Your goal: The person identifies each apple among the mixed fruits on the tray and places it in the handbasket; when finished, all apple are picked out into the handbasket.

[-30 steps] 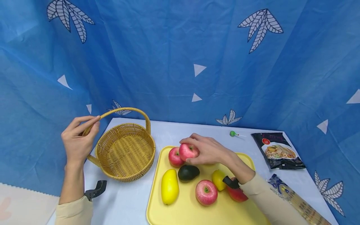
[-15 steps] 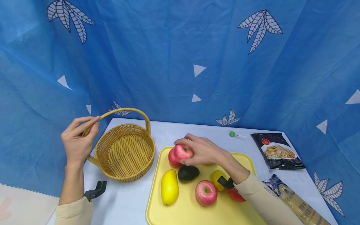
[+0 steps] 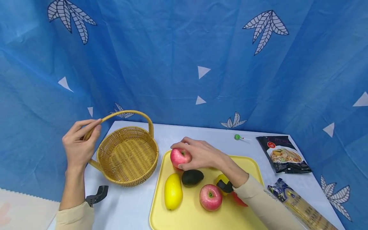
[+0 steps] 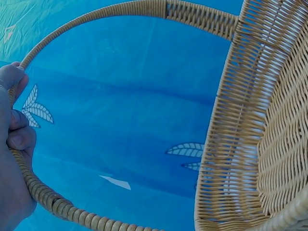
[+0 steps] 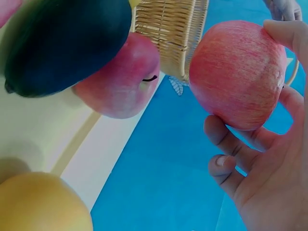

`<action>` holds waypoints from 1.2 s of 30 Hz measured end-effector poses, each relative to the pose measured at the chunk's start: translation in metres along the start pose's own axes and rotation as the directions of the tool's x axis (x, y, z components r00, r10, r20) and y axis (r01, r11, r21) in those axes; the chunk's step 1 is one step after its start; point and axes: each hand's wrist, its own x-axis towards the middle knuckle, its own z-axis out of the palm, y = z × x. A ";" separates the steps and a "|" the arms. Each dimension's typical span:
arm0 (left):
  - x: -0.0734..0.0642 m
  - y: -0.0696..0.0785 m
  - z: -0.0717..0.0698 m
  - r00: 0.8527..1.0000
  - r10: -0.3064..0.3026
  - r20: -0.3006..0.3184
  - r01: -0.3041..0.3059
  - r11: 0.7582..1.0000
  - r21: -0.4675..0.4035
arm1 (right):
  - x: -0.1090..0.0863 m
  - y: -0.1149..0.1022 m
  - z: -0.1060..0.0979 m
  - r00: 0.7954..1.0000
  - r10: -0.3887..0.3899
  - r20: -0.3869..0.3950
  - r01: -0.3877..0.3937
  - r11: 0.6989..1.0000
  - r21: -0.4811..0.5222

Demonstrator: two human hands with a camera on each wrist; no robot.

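Observation:
My left hand [image 3: 81, 137] pinches the handle [image 3: 135, 112] of a round wicker basket [image 3: 130, 159], whose inside shows bare weave. Over the back left of a yellow tray [image 3: 195, 220], my right hand [image 3: 201, 153] grips a red apple [image 3: 179, 156] between thumb and fingers. A second apple [image 5: 120, 82] lies on the tray below it, mostly hidden in the head view. Beside them are a dark avocado [image 3: 192, 177] and a yellow mango [image 3: 173, 191]. Another apple [image 3: 210, 197] sits nearer the front, and my right forearm partly covers a yellow fruit [image 3: 220, 180] and a red fruit [image 3: 239, 200].
A green lollipop [image 3: 237, 137] lies behind the tray. To the right are a black noodle packet [image 3: 286, 155] and a long clear-and-blue food packet [image 3: 304, 204], partly under my sleeve. Blue cloth [image 3: 172, 64] hangs behind the table.
My right hand has moved left with the apple, from beside the second apple to above it, toward the basket. The left hand and basket have stayed in place.

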 end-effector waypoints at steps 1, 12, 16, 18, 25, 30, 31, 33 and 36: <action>0.000 0.000 0.000 1.000 -0.002 0.000 0.002 1.000 0.000 | 0.001 -0.001 0.000 1.000 -0.005 -0.002 0.005 1.000 -0.002; -0.001 0.001 -0.001 1.000 -0.012 -0.003 0.012 1.000 0.009 | 0.012 -0.010 0.005 0.999 -0.043 -0.005 0.043 0.999 0.004; 0.000 0.001 -0.001 1.000 -0.006 -0.003 0.006 1.000 -0.002 | 0.014 -0.011 0.005 0.999 -0.049 0.006 0.049 0.999 0.003; 0.000 0.001 0.000 1.000 -0.004 -0.003 0.004 1.000 -0.003 | 0.015 -0.012 0.006 0.998 -0.054 0.010 0.054 0.999 0.002; -0.002 -0.005 -0.002 1.000 0.000 -0.003 0.000 1.000 -0.014 | 0.019 -0.016 0.007 0.997 -0.070 0.008 0.070 0.998 0.000; -0.003 -0.011 -0.002 1.000 0.013 -0.014 -0.014 0.999 -0.043 | 0.022 -0.019 0.008 0.997 -0.072 0.013 0.072 0.997 0.011; -0.003 -0.012 -0.002 1.000 0.015 -0.016 -0.016 0.999 -0.046 | 0.022 -0.019 0.009 0.997 -0.070 0.015 0.069 0.997 0.014; -0.003 -0.012 -0.002 1.000 0.018 -0.015 -0.018 0.999 -0.043 | 0.023 -0.020 0.010 0.998 -0.066 0.021 0.066 0.998 0.020; -0.001 -0.007 0.000 1.000 0.013 -0.013 -0.013 0.999 -0.033 | 0.025 -0.021 0.011 0.998 -0.062 0.024 0.061 0.998 0.023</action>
